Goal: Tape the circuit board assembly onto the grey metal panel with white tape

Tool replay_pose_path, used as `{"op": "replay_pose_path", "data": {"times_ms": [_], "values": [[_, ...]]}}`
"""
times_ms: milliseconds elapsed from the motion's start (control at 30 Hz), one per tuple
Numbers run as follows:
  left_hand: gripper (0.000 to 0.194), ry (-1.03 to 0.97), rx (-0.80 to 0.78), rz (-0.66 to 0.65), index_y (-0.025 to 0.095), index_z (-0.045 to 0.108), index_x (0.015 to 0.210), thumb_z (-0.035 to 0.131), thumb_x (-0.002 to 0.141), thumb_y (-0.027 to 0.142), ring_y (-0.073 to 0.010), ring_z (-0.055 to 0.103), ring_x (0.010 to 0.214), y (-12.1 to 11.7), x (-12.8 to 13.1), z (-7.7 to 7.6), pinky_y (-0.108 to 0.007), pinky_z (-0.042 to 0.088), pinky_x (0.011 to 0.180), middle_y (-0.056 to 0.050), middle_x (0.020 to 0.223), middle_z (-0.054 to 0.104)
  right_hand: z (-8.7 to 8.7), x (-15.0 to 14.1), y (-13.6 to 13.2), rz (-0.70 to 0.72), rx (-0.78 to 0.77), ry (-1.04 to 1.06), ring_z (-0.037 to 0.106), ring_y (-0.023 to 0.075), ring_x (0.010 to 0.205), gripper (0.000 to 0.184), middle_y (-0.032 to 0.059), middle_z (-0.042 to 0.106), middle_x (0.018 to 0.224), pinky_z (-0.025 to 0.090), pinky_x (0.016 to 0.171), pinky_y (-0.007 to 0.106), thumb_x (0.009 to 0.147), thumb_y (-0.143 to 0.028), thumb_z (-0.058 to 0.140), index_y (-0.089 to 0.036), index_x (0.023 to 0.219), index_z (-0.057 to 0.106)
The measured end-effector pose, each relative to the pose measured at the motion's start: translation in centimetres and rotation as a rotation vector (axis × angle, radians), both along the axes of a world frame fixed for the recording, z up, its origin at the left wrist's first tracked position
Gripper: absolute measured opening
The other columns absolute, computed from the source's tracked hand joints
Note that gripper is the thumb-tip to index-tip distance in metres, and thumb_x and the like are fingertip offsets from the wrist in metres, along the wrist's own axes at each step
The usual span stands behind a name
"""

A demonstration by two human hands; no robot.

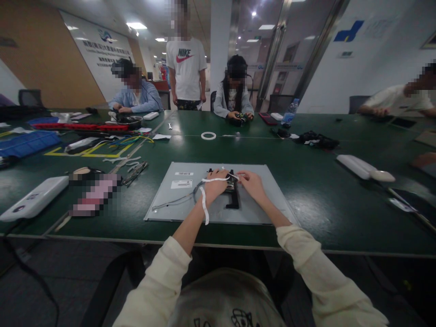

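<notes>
A black bracket-like frame [234, 200] with a small board inside it lies on a flat grey panel [190, 212]. My left hand [216, 185] is closed over the frame's left side, its fingers bent at the far end and partly hidden. A narrow white strip [204, 204] runs across the back of that hand and hangs down by the wrist. My right hand [252, 185] is on the frame's right side, thumb and finger pinching a white strip near the top. From under my left hand a thin grey cable [173, 200] trails to the panel's left edge.
A white tape roll [208, 136] lies beyond the panel. To the left are pliers [135, 173], a white power bank-like box [36, 197] and a blue tray [29, 144]. A white device [356, 167] sits at right. Other people sit or stand around the green table [323, 200].
</notes>
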State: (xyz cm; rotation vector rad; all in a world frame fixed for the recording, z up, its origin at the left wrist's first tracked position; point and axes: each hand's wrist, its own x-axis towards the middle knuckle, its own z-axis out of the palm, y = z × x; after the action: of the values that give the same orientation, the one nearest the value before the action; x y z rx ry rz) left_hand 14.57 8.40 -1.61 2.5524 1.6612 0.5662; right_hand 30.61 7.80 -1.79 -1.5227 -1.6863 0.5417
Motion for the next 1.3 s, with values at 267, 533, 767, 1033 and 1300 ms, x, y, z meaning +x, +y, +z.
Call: {"op": "replay_pose_path", "data": {"times_ms": [267,533,767,1033,1300], "values": [[0.038,-0.038,0.017,0.006,0.019,0.053,0.119,0.038,0.086,0.009,-0.0229,0.046,0.118,0.1,-0.1,-0.3,-0.035,0.035,0.098,-0.005,0.127,0.055,0.0,-0.2,-0.6,0.001,0.006,-0.255,0.059,0.0153,0.067,0.029,0.0005,0.064,0.068,0.038,0.064,0.023,0.080,-0.020,0.049,-0.017,0.109,0.056],[0.035,-0.052,0.007,0.017,0.020,0.056,0.116,0.040,0.085,0.011,-0.0224,0.050,0.112,-0.2,0.0,0.2,-0.033,0.039,0.093,-0.006,0.124,0.057,1.1,-1.3,-1.7,-0.080,-0.089,-0.561,0.061,0.0194,0.079,0.030,0.0057,0.065,0.081,0.035,0.062,0.024,0.089,-0.025,0.042,-0.018,0.117,0.046],[0.037,-0.044,-0.012,0.039,0.020,0.055,0.118,0.040,0.085,0.011,-0.0226,0.048,0.115,-0.2,0.1,0.2,-0.035,0.038,0.096,-0.006,0.124,0.057,1.6,-2.0,-2.4,-0.115,-0.089,-0.724,0.062,0.0222,0.078,0.029,0.0101,0.065,0.086,0.037,0.063,0.026,0.091,-0.028,0.040,-0.018,0.118,0.045],[0.036,-0.031,-0.014,0.042,0.020,0.055,0.117,0.038,0.087,0.012,-0.0226,0.048,0.116,-0.3,0.0,0.3,-0.035,0.037,0.096,-0.007,0.124,0.056,1.3,-1.9,-2.6,-0.117,-0.054,-0.750,0.062,0.0223,0.076,0.024,0.0105,0.064,0.084,0.038,0.061,0.026,0.089,-0.025,0.043,-0.017,0.111,0.047],[0.034,0.003,-0.023,0.064,0.016,0.052,0.119,0.039,0.088,0.014,-0.0248,0.051,0.112,-0.7,0.3,1.0,-0.036,0.039,0.092,-0.010,0.117,0.060,1.1,-1.0,-2.5,-0.092,0.060,-0.627,0.057,0.0226,0.088,0.026,0.0114,0.061,0.093,0.039,0.070,0.028,0.081,-0.015,0.046,-0.014,0.106,0.052]]}}
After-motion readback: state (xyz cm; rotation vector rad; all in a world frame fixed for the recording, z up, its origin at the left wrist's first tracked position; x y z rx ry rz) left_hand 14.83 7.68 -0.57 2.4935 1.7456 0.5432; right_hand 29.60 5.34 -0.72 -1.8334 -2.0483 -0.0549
